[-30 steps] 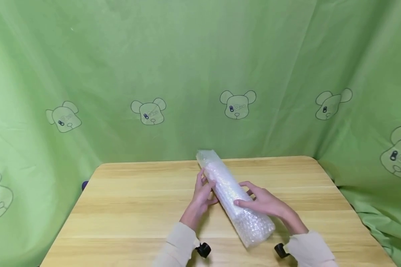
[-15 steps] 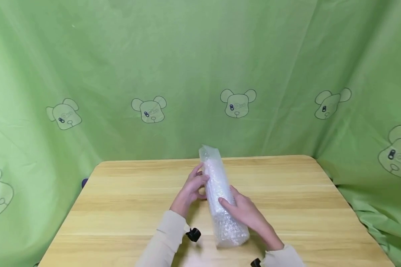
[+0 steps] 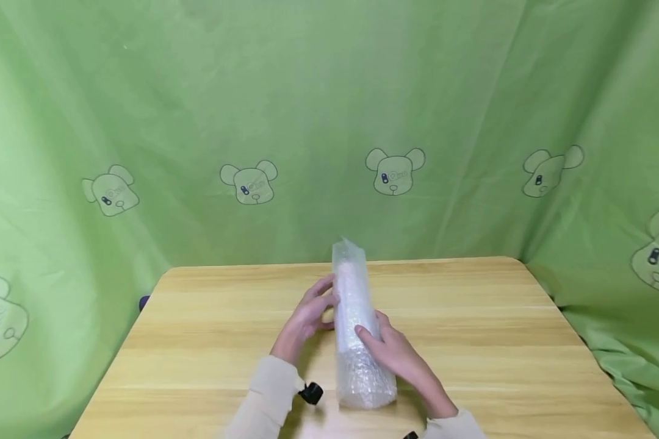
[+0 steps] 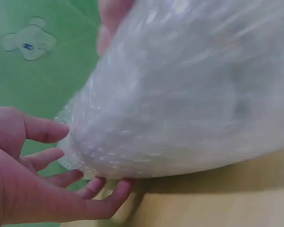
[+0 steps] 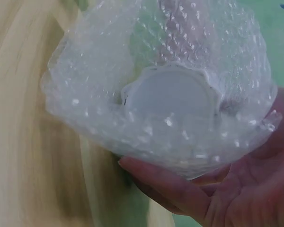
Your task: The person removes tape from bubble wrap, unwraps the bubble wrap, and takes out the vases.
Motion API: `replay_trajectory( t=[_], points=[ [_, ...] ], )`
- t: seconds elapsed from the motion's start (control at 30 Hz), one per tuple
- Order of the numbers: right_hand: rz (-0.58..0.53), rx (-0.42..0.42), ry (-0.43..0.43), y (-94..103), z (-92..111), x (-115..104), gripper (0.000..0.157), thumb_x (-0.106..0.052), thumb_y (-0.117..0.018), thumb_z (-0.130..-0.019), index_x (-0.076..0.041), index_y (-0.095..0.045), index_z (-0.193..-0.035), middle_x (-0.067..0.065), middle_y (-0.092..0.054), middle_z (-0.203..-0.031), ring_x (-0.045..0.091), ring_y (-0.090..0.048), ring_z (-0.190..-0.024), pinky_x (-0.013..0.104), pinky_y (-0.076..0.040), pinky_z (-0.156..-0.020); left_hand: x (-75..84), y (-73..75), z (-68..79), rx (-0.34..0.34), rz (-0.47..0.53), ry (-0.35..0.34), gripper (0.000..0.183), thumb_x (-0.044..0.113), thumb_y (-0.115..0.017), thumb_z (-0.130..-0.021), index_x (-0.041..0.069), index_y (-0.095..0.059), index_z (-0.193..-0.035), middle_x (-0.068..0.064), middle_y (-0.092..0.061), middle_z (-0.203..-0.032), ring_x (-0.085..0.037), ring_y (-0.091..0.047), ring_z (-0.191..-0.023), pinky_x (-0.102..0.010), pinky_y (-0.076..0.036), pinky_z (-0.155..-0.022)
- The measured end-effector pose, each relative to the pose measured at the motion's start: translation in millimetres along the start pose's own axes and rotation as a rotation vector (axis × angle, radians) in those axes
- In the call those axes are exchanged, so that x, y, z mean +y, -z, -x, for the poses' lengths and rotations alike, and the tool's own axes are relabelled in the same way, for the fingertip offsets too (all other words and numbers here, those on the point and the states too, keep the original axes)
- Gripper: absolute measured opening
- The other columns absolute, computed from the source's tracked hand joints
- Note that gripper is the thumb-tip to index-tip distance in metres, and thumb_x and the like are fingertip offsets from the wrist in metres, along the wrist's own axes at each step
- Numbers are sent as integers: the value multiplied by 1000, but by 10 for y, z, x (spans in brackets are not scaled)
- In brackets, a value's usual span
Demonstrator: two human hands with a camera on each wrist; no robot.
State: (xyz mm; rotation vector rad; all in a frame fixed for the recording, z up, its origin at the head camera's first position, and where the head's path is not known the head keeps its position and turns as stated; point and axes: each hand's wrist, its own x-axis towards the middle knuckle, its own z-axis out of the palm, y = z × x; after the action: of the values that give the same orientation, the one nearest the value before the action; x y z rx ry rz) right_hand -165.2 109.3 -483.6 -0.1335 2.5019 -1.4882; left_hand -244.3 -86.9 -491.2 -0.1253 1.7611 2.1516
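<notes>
A long roll of bubble wrap (image 3: 354, 317) stands out over the middle of the wooden table, its narrower end pointing away. Along its left side, my left hand (image 3: 304, 314) holds it with spread, bent fingers; the left wrist view has these fingertips (image 4: 120, 191) right at its lower edge. My right hand (image 3: 392, 350) grips the near right part, thumb over the top and fingers against the side. Looking into the near end, the right wrist view reveals a white round object (image 5: 173, 94) with a scalloped rim inside the wrap. The rest of its shape is hidden.
The wooden table (image 3: 198, 341) has rounded far corners. Green curtains (image 3: 307, 91) printed with bear heads enclose it at the back and sides. A small dark purple thing (image 3: 144, 302) shows past the table's left edge.
The roll has swung from a diagonal to nearly straight away from me, its near end moving left. Both hands have shifted left with it, keeping their hold.
</notes>
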Motion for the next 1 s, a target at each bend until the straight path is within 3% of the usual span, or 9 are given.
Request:
replay_trajectory(
  t=[0.2, 0.33, 0.47, 0.73, 0.87, 1.0],
  points=[
    [-50, -43, 6, 105, -34, 3, 83, -57, -44, -105, 1, -22, -161, 36, -51, -141, 47, -64, -111, 61, -60, -79, -129, -31, 232, -80, -25, -55, 70, 11, -59, -101, 16, -28, -163, -12, -18, -170, -40, -47, -135, -65, -49, -99],
    [-143, -66, -18, 165, -50, 10, 66, -46, -34, -111, -4, -27, -161, 35, -49, -143, 43, -66, -106, 57, -61, -74, -156, -20, 289, -97, 1, -76, 69, 8, -58, -101, 11, -27, -163, -15, -14, -170, -41, -51, -130, -64, -52, -96],
    [-181, -60, -34, 167, -83, 40, 58, -35, -38, -112, -5, -30, -160, 33, -55, -136, 32, -68, -94, 49, -63, -66, -184, 22, 280, -77, 39, -91, 69, 6, -60, -99, 7, -31, -161, -17, -13, -170, -43, -48, -134, -63, -53, -95],
    [-197, -67, -19, 54, -111, 77, 60, -37, -52, -108, -6, -33, -155, 28, -61, -130, 29, -69, -92, 43, -63, -59, -276, 107, 369, -99, 52, -72, 83, 9, -68, -95, 9, -22, -164, -16, -6, -171, -42, -40, -141, -62, -44, -107],
    [-210, -52, -22, 45, -127, 103, 59, -41, -59, -104, -11, -37, -150, 21, -62, -121, 29, -69, -89, 44, -63, -58, -291, 46, 394, -114, 64, -74, 92, 13, -71, -94, 9, -14, -165, -19, -10, -170, -40, -45, -138, -59, -42, -111],
    [-214, -48, -14, 43, -136, 154, 62, -45, -61, -102, -12, -37, -150, 20, -62, -118, 27, -69, -84, 44, -63, -58, -310, -52, 422, -86, -8, -92, 100, 19, -76, -91, 11, -9, -166, -26, -22, -164, -42, -45, -136, -58, -40, -113]
  ],
)
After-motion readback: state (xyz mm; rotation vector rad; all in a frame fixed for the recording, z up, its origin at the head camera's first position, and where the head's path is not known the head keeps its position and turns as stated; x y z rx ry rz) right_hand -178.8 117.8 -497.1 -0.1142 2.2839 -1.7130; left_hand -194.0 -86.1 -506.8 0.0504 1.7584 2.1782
